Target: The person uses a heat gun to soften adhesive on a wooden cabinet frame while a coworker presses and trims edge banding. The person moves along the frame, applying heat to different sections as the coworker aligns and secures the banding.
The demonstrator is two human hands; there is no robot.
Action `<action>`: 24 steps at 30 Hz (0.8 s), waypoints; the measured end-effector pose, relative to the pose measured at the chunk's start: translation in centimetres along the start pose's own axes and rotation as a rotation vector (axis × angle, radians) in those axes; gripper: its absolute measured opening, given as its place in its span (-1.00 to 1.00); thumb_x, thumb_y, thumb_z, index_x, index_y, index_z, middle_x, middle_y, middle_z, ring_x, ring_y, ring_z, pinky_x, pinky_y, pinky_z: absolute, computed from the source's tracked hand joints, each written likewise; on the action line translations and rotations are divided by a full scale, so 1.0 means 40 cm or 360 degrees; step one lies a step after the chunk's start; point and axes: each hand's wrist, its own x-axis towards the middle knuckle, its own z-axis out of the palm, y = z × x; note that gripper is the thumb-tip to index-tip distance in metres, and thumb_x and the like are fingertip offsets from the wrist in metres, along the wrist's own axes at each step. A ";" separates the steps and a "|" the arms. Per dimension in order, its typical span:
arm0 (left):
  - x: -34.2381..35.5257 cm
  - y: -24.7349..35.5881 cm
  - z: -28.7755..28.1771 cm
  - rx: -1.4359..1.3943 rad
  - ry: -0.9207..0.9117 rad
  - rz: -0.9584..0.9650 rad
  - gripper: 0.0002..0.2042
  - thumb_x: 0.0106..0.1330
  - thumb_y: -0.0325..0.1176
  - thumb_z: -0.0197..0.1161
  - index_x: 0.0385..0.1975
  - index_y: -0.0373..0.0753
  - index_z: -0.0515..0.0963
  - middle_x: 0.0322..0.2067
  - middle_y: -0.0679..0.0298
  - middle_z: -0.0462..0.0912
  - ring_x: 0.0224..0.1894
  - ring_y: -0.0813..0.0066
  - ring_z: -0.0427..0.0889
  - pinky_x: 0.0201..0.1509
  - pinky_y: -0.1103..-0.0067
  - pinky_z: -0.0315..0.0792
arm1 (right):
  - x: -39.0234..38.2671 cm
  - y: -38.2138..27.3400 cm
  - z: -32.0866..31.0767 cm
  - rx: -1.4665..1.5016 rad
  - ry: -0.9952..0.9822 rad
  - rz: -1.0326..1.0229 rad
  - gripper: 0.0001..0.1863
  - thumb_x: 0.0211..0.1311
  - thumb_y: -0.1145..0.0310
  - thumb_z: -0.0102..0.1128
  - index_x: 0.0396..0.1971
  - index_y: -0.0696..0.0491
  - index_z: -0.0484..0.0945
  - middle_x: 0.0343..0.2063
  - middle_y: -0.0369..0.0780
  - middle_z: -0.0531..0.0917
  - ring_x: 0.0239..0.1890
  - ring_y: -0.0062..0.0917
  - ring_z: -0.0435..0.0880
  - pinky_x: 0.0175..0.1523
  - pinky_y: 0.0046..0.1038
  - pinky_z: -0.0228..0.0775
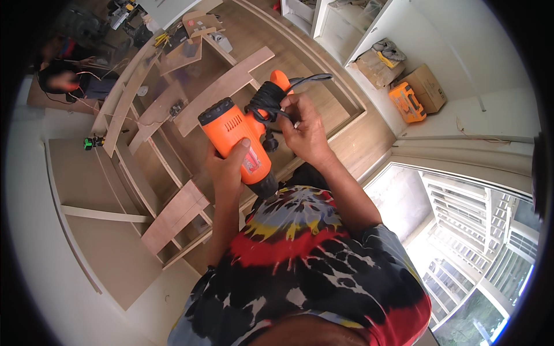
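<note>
My left hand [229, 164] grips the barrel of an orange power tool [236, 138], shaped like a heat gun, with black ends and a label on its side. A black cord [267, 101] is wound around the tool's handle. My right hand [303, 127] is closed on that cord at the handle, with fingers bent and partly hidden behind it. The tool is held up at chest height over wooden framework.
Curved plywood framework [173, 210] lies below, with a green-and-black device [91, 142] at left. Another person [63, 78] is at upper left. An orange case [404, 104] and cardboard box [430, 89] stand at right, above a window [461, 230].
</note>
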 end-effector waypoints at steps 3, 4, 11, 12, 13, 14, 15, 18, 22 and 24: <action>-0.001 -0.014 0.001 -0.0073 0.0113 -0.0152 -0.59 0.22 -0.58 0.42 0.05 -0.30 0.48 -0.15 0.22 0.65 -0.22 0.49 0.68 -0.11 0.49 0.61 | 0.018 0.030 -0.002 -0.0266 0.0056 -0.0461 -0.62 0.19 0.64 0.38 0.00 0.16 0.51 -0.34 -0.21 0.61 -0.32 -0.47 0.67 -0.17 -0.42 0.55; -0.001 -0.019 0.002 -0.0012 0.0068 -0.0054 -0.60 0.22 -0.57 0.42 0.05 -0.30 0.48 -0.15 0.23 0.65 -0.22 0.49 0.68 -0.11 0.49 0.61 | 0.017 0.039 -0.004 -0.0203 0.0036 -0.0435 -0.60 0.17 0.64 0.39 0.01 0.16 0.52 -0.33 -0.19 0.62 -0.30 -0.43 0.69 -0.15 -0.41 0.56; -0.007 -0.019 0.013 -0.0029 0.0106 0.0080 -0.60 0.25 -0.56 0.40 0.07 -0.30 0.47 -0.14 0.23 0.63 -0.21 0.50 0.67 -0.11 0.47 0.61 | -0.059 0.075 -0.005 -0.0050 0.0121 0.0177 -0.67 0.32 0.45 0.42 -0.02 0.23 0.53 -0.19 -0.16 0.70 -0.17 -0.56 0.71 0.03 -0.46 0.57; -0.007 -0.018 0.015 -0.0098 0.0091 0.0077 -0.60 0.25 -0.56 0.40 0.08 -0.30 0.47 -0.14 0.23 0.63 -0.21 0.50 0.67 -0.11 0.48 0.61 | -0.068 0.084 -0.005 -0.0024 -0.0010 0.0071 -0.67 0.34 0.41 0.41 -0.02 0.23 0.54 -0.17 -0.15 0.70 -0.16 -0.56 0.71 0.04 -0.46 0.57; -0.007 -0.016 0.016 -0.0075 0.0118 0.0061 -0.59 0.25 -0.56 0.40 0.08 -0.30 0.46 -0.13 0.23 0.63 -0.20 0.50 0.67 -0.10 0.48 0.61 | -0.073 0.094 0.000 -0.0032 -0.0119 0.0099 -0.67 0.36 0.38 0.41 -0.02 0.24 0.54 -0.14 -0.15 0.71 -0.15 -0.55 0.71 0.05 -0.46 0.57; -0.006 -0.016 0.017 -0.0066 0.0113 0.0063 -0.59 0.25 -0.56 0.40 0.08 -0.30 0.46 -0.13 0.23 0.63 -0.19 0.50 0.67 -0.10 0.48 0.61 | -0.077 0.105 -0.003 -0.0077 -0.0246 0.0176 -0.66 0.38 0.34 0.40 -0.03 0.24 0.55 -0.12 -0.14 0.71 -0.14 -0.55 0.71 0.06 -0.46 0.57; -0.004 -0.017 0.018 -0.0058 0.0102 0.0067 -0.59 0.25 -0.56 0.40 0.09 -0.31 0.45 -0.13 0.23 0.62 -0.19 0.49 0.67 -0.10 0.48 0.61 | -0.072 0.117 0.004 -0.0121 -0.0195 -0.0099 -0.66 0.43 0.29 0.36 -0.03 0.25 0.58 -0.10 -0.17 0.72 -0.15 -0.55 0.71 0.07 -0.47 0.56; 0.004 -0.020 0.019 -0.0101 0.0102 0.0025 -0.58 0.26 -0.56 0.40 0.09 -0.30 0.45 -0.12 0.23 0.62 -0.17 0.50 0.67 -0.09 0.48 0.61 | -0.066 0.138 0.003 0.0427 -0.0477 0.0111 -0.73 0.46 0.33 0.31 -0.02 0.21 0.62 -0.12 -0.22 0.73 -0.19 -0.58 0.71 -0.04 -0.49 0.61; 0.011 -0.028 0.027 0.0013 0.0100 0.0089 -0.57 0.26 -0.54 0.41 0.10 -0.29 0.44 -0.11 0.23 0.62 -0.17 0.50 0.67 -0.08 0.49 0.60 | -0.072 0.123 0.018 0.0708 -0.0329 0.0549 -0.79 0.41 0.39 0.36 -0.10 0.20 0.65 -0.23 -0.24 0.74 -0.26 -0.67 0.69 -0.24 -0.56 0.62; 0.006 -0.030 0.032 0.0150 0.0151 0.0105 -0.56 0.25 -0.53 0.42 0.11 -0.29 0.44 -0.10 0.23 0.62 -0.15 0.50 0.66 -0.06 0.49 0.60 | -0.075 0.102 0.033 0.0681 -0.0138 0.0527 -0.81 0.37 0.42 0.40 -0.13 0.20 0.65 -0.29 -0.26 0.74 -0.31 -0.71 0.67 -0.32 -0.60 0.61</action>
